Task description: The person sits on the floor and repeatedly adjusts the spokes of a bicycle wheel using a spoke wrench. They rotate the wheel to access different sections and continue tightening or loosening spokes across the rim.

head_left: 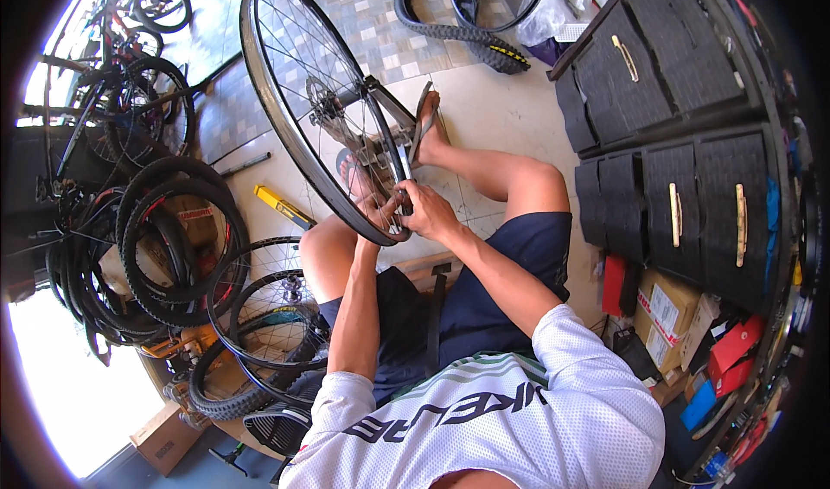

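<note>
A spoked bicycle wheel [249,41] without a tire stands tilted in front of me, its hub and disc in a metal stand [391,111] between my bare legs. My left hand [379,210] is closed on the lower part of the rim, its fingers partly hidden behind it. My right hand [424,208] grips the rim just right of the left one, thumb raised against it. A silver strip shows above my fingers; I cannot tell whether it is a tool or part of the stand. A yellow tool [282,204] lies on the floor to the left.
Bikes [151,100], tires [147,230] and loose wheels [259,273] crowd the left. Black drawer units [657,65] line the right, with cartons [666,320] and red boxes [731,359] below. A knobby tire [467,39] and plastic bag [558,9] lie at the back.
</note>
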A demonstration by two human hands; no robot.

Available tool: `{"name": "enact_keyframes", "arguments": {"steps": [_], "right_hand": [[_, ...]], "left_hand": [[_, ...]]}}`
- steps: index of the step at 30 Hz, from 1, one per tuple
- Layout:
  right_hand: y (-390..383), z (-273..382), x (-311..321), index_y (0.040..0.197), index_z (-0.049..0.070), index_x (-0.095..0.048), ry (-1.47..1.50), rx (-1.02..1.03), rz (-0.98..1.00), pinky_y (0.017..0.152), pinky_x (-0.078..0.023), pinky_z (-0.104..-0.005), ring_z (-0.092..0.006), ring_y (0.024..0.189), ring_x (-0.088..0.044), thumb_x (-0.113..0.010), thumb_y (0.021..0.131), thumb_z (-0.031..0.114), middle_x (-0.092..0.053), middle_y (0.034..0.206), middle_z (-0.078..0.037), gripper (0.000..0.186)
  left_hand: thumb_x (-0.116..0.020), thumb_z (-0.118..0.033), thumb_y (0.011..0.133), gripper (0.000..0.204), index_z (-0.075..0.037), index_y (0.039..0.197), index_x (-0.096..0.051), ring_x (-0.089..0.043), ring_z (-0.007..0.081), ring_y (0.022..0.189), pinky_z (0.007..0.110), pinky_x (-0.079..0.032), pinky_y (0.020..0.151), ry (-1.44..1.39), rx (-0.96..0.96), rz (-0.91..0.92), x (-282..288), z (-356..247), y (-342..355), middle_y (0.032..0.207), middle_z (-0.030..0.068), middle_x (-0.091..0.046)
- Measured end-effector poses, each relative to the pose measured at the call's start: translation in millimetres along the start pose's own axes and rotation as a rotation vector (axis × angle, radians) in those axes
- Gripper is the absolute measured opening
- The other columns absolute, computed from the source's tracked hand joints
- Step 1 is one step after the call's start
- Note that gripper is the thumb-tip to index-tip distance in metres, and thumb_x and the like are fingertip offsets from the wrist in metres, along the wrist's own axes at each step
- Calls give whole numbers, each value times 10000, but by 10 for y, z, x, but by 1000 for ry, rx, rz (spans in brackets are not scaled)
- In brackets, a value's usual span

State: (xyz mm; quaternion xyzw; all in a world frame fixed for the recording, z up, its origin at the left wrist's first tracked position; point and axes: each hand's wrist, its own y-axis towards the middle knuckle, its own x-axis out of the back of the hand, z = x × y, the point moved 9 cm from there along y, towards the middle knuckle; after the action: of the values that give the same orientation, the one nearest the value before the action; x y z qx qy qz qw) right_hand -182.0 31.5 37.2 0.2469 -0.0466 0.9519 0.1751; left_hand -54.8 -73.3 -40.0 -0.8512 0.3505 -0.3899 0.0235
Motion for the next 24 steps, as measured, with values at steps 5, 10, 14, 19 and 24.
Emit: {"name": "enact_keyframes", "arguments": {"steps": [5, 10, 14, 19, 24], "right_hand": [[0, -50, -14, 1292, 103, -511, -14, -28, 65, 779, -528, -462, -382, 877, -670, -708, 793, 252, -708, 954, -168, 556], [-8, -259, -112, 1372, 128, -474, 288, -143, 142, 732, -532, -462, -387, 818, -685, -658, 824, 219, -717, 948, -180, 585], [-18, -154, -44, 1350, 125, -475, 77, -65, 12, 734, -530, -468, -385, 803, -681, -679, 813, 203, -709, 897, -176, 579], [23, -18, -88, 1334, 119, -478, 112, -43, -4, 740, -523, -461, -376, 798, -674, -698, 805, 198, -696, 844, -154, 578], [-14, -342, -99, 1343, 115, -480, 231, -190, 61, 731, -516, -443, -366, 806, -668, -701, 804, 186, -694, 860, -147, 587]], "left_hand": [[-853, -364, 628, 565, -125, 1113, -688, -620, 253, 631, 372, -488, 576, 414, -655, -128, 94, -809, -368, 759, 85, -600], [-862, -384, 637, 540, -121, 1080, -699, -637, 259, 668, 388, -511, 614, -560, 170, 111, -7, -236, -217, 769, 95, -616], [-790, -356, 771, 353, -95, 997, -716, -666, 248, 704, 379, -513, 624, 304, -643, -78, 128, -832, -393, 849, 122, -679], [-870, -367, 618, 577, -142, 1114, -679, -678, 292, 715, 378, -531, 621, -278, -314, -178, 50, -106, -35, 843, 125, -672], [-877, -368, 603, 628, -156, 1156, -665, -684, 275, 730, 378, -529, 618, -326, -182, -10, -175, -6, 29, 901, 130, -678]]}}
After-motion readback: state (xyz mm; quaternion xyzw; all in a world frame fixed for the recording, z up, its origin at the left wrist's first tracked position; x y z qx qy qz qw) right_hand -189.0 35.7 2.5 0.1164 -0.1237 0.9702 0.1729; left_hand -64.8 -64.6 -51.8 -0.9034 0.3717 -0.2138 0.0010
